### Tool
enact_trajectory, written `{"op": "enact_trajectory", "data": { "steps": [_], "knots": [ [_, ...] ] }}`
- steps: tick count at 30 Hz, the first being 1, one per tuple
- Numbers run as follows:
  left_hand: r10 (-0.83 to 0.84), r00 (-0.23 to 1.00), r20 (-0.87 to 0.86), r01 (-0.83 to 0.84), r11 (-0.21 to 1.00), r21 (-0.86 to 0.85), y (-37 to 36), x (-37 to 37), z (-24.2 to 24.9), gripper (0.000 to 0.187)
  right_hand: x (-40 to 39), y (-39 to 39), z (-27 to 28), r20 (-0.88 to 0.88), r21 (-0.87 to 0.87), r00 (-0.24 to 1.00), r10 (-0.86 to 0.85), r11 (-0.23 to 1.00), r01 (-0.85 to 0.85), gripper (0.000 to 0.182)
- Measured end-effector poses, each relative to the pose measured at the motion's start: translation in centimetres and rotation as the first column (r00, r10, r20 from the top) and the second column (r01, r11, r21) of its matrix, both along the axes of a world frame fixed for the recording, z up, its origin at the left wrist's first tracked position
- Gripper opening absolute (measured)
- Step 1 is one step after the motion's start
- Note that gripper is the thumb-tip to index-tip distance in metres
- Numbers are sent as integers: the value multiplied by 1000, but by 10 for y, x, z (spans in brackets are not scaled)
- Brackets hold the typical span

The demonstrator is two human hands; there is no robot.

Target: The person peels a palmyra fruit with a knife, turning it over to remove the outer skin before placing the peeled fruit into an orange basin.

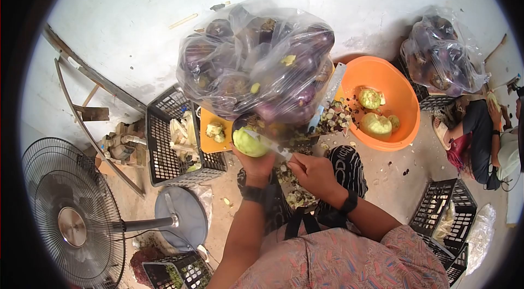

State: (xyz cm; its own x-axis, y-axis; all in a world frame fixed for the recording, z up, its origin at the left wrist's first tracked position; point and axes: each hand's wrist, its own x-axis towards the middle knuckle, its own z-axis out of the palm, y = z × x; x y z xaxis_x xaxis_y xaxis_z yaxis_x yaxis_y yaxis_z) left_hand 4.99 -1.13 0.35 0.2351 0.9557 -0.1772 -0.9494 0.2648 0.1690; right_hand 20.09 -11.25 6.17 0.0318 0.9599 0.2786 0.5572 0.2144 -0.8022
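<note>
My left hand (257,166) is closed around the underside of a round, pale-green, mostly peeled vegetable (250,143); dark skin shows at its upper edge. In my right hand (314,171) is a knife (281,151), held by its pale handle. Its blade lies against the vegetable's right side. Just beyond my hands, a clear plastic bag (256,65) bulges with large purple vegetables. A second, broad-bladed knife with a blue handle (315,121) leans at the bag's right side. Peelings (334,118) lie around it and between my knees.
Right of the bag, an orange basin (409,125) holds several peeled vegetables. A black crate (158,166) with pale scraps and a yellow surface (208,139) stand left. A standing fan (73,218) is at far left. Another person (486,136) sits at right near a second bag (445,54) and crates (445,212).
</note>
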Motion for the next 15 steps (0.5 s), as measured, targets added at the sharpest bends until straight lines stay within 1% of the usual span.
{"op": "enact_trajectory", "data": {
  "steps": [2, 6, 9, 11, 15],
  "knots": [
    [-2, 1000, -14, 2, 1000, -8, -2, 1, 3, 70, 4, -3, 0, 10, -51, 1000, 20, 999, -19, 15],
    [-43, 999, 16, 43, 999, 21, -1, -2, -2, 70, 6, -13, -8, 43, -65, 998, 52, 997, -49, 14],
    [-45, 999, 5, 45, 999, 13, -1, 0, -1, 70, 5, -15, -10, 11, -47, 999, 33, 998, -32, 14],
    [-20, 1000, -25, 19, 999, -39, -1, 0, -2, 69, 2, -12, -9, 2, -28, 1000, 28, 999, -28, 14],
    [-28, 1000, -10, 28, 999, -46, 0, -2, -2, 70, -4, -6, -10, -24, -34, 999, 48, 998, -49, 12]
  ]
}}
